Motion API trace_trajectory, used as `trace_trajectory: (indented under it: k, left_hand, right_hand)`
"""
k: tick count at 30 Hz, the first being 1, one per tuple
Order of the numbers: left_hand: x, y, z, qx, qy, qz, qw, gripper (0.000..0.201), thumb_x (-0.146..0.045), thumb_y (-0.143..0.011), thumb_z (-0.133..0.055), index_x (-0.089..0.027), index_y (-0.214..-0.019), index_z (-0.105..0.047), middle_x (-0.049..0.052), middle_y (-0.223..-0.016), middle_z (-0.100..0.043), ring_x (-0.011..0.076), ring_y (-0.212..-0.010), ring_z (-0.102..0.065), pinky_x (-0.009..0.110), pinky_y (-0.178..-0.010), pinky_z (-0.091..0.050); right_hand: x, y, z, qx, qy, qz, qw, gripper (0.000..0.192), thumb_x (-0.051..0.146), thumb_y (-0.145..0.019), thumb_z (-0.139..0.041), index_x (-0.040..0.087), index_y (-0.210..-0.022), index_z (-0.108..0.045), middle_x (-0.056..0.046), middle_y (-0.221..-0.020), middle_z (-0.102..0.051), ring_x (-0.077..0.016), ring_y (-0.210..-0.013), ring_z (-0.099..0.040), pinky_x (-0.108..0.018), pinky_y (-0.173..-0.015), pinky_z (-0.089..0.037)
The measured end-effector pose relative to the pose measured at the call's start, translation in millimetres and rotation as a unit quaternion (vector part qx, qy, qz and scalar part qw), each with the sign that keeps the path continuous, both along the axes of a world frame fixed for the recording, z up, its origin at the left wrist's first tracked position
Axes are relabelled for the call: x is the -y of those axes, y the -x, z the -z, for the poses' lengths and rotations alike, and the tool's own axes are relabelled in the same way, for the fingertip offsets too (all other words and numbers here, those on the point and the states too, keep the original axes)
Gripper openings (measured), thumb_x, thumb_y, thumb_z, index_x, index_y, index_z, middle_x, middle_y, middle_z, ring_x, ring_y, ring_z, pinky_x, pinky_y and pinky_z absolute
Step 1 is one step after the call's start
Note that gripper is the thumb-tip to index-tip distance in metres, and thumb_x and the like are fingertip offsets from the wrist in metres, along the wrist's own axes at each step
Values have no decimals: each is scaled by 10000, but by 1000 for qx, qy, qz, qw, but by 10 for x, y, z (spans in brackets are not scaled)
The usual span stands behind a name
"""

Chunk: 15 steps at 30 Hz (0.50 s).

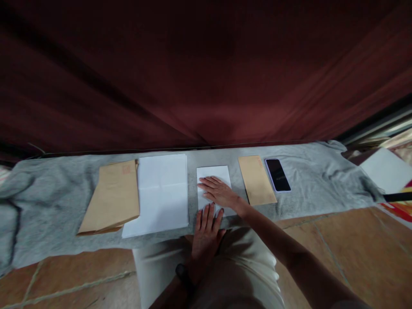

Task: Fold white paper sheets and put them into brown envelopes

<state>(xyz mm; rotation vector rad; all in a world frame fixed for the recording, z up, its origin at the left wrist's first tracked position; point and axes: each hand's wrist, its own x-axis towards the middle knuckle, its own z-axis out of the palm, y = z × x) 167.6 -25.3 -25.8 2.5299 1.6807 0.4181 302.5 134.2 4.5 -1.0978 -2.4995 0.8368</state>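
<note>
A folded white sheet of paper (217, 171) lies on the grey cloth in front of me. My right hand (219, 191) rests flat across its middle, fingers stretched to the left. At the sheet's near edge, my left hand (207, 225) lies with its fingers spread, fingertips on the paper. Left of the folded sheet is a stack of larger white paper (164, 193), creased across the middle. Brown envelopes (116, 193) in a loose pile overlap that stack's left side. A single brown envelope (257, 180) sits to the right of my right hand.
A phone (278, 175) with a dark screen lies beside the single envelope. Grey cloth (309, 180) covers the narrow surface, and a dark red curtain (206, 86) hangs behind it. A white sheet (388, 169) is at far right. Tiled floor (347, 240) shows below.
</note>
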Motion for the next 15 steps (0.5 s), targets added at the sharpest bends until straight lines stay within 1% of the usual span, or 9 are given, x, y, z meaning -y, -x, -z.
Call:
trace_trajectory:
  k: [2, 5, 9, 12, 15]
  left_hand:
    - [3, -4, -18, -13, 1, -2, 1000, 687, -395, -927, -629, -269, -1562, -401, 147, -1627, -378, 352, -1498, -366, 582, -1208, -310]
    - [15, -5, -37, -26, -5, 1, 1000, 712, -392, -922, -636, -264, -1573, -376, 149, -1631, -372, 349, -1502, -360, 574, -1205, -317]
    - [27, -3, -38, -36, -23, 1, 999, 716, -391, -937, -618, -248, -1585, -349, 156, -1629, -373, 339, -1507, -352, 562, -1220, -292]
    - [18, -1, -20, -41, -44, 3, 998, 742, -501, -944, -594, -237, -1590, -340, 167, -1621, -386, 341, -1502, -361, 556, -1226, -280]
    - [9, 3, 18, -36, -58, 1, 998, 762, -613, -936, -551, -247, -1578, -366, 160, -1615, -401, 334, -1496, -375, 548, -1231, -275]
  right_hand:
    - [-149, 38, 26, 22, -12, -1, 1000, 461, 270, -1014, -564, 291, -1473, -525, 2, -1608, -424, -171, -1509, -352, -418, -1290, -183]
    - [-344, 87, 75, 47, -41, -2, 998, 464, 300, -1042, -498, 252, -1504, -489, -15, -1624, -399, -170, -1521, -324, -395, -1293, -149]
    - [-535, 148, 122, 71, -77, 7, 994, 474, 315, -1061, -460, 220, -1525, -460, -36, -1630, -383, -179, -1520, -329, -397, -1291, -157]
    - [-527, 184, 146, 89, -114, 21, 989, 480, 326, -1066, -455, 193, -1527, -458, -68, -1626, -384, -201, -1507, -358, -428, -1284, -202]
    - [-293, 156, 179, 92, -154, 16, 984, 481, 348, -1063, -466, 165, -1507, -489, -93, -1623, -387, -232, -1503, -368, -457, -1276, -246]
